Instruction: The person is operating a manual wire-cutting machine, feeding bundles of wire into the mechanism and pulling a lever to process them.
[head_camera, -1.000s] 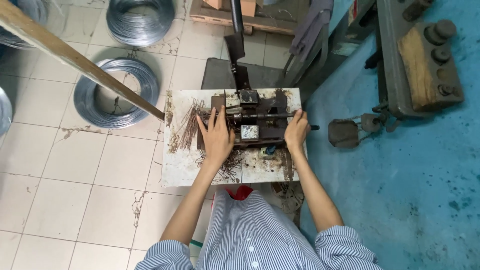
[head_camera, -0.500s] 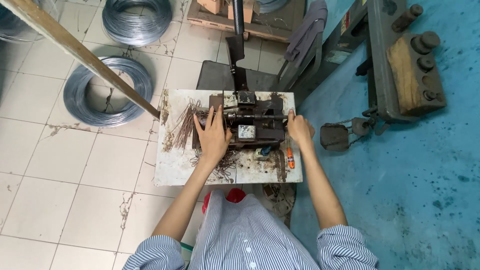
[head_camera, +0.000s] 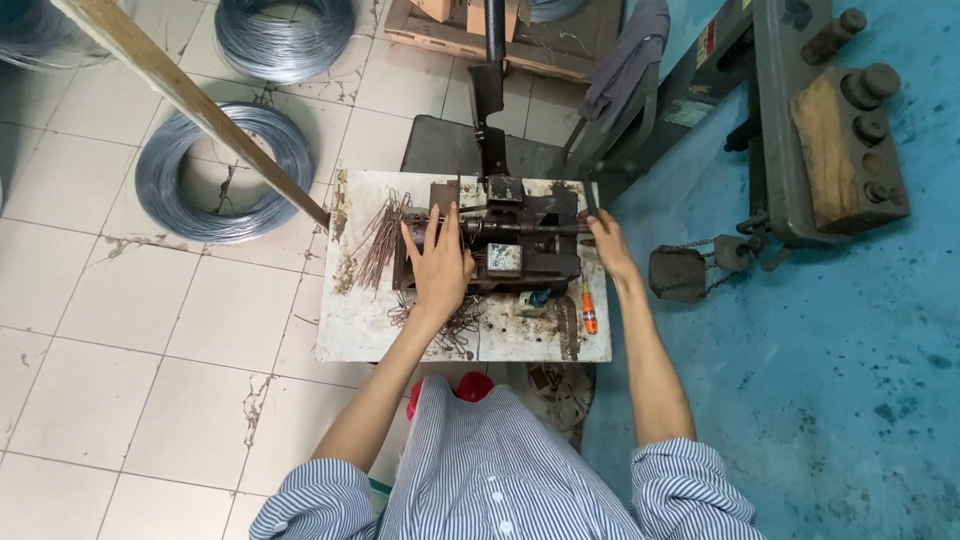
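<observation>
The left hand (head_camera: 438, 268) is laid flat, fingers spread, on the left end of the jig (head_camera: 500, 240) that sits on the small table (head_camera: 345, 335); nothing is gripped by it. The right hand (head_camera: 605, 245) is set against the jig's right end, but whether anything is held there cannot be told. Fingers could be pinched by the lever (head_camera: 488, 95) if it is brought down. The loose wires (head_camera: 378, 240) just beside could be snagged.

Small red-and-white label (head_camera: 706, 44) on the grey machine frame (head_camera: 775, 120), upper right.
</observation>
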